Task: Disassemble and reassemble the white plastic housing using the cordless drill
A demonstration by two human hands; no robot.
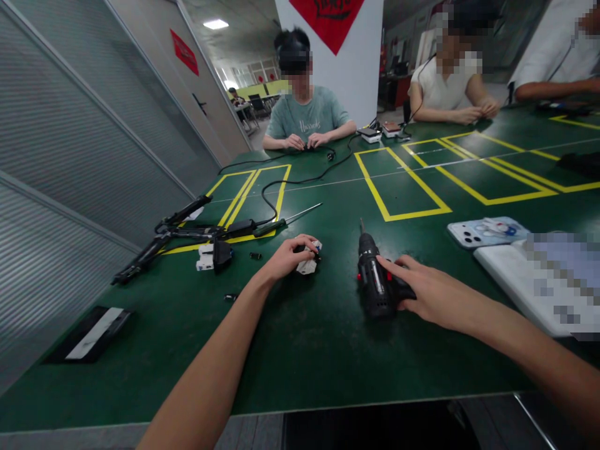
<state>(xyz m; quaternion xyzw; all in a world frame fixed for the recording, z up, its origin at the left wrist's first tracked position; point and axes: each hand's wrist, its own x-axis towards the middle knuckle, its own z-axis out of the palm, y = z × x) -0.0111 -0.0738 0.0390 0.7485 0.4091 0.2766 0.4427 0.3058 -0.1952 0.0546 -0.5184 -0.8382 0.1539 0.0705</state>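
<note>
While the black power drill (375, 281) lies just right of frame centre, bit pointing to the top of the frame, the right hand (429, 290) is closed around its handle, index finger stretched along the body. Left hand (288, 257), at frame centre, is curled with fingers and thumb around a small white part (308, 265), mostly covered; exact grip hard to tell. Both hands over the green table (328, 362).

Left of the left hand: two small black pieces, one near the wrist (255, 255), one lower, beside the forearm (230, 297). Further left, a white-and-black block (213, 256). Above it, a screwdriver (302, 214), shaft toward upper right, and a black folding frame (173, 234) at centre left. Lower left: black pouch (94, 334) with white strip. Centre right: phone (487, 231) beside a white box (506, 281), partly blurred out

Yellow tape outlines (417, 215) and a black cable (281, 187) run across the table's upper part. Top centre, a person in a green shirt (309, 112), both hands on the table; upper right, a person in a cream top (445, 94), plus a white sleeve (546, 50) at the corner
</note>
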